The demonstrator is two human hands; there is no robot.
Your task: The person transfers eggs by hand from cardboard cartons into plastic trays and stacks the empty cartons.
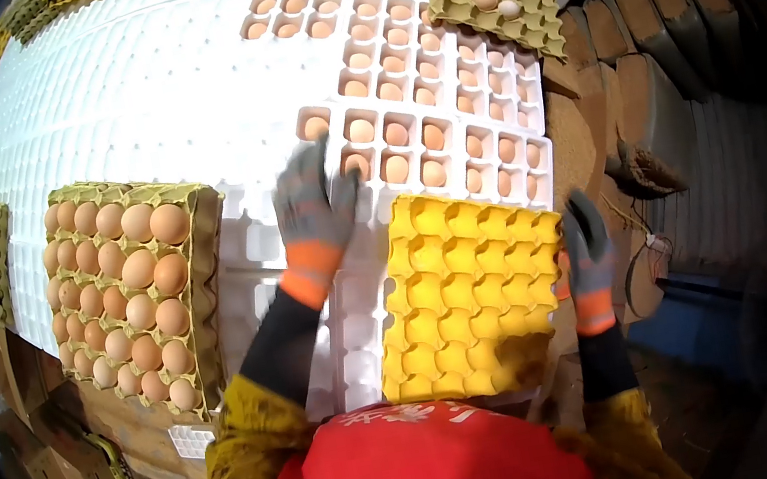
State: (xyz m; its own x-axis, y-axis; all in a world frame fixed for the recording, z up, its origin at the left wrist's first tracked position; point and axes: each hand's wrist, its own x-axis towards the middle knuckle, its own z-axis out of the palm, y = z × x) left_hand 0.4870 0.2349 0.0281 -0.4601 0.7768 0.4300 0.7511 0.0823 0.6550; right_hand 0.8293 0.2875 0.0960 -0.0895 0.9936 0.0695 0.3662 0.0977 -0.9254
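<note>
The egg at the left hand sits in the white tray, just right of that hand's fingertips; the left hand is the nearer. Its fingers are bent and slightly parted; whether they grip the egg cannot be told. The right hand is at the right edge of the yellow tray, fingers extended, its grip unclear. That tray's long axis runs away from the person.

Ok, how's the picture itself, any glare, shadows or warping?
Head view: curved wide-angle distortion with black edges; white trays nearly washed out at upper left; shadow across the yellow tray's lower right corner; left hand slightly soft; right side dim.
</note>
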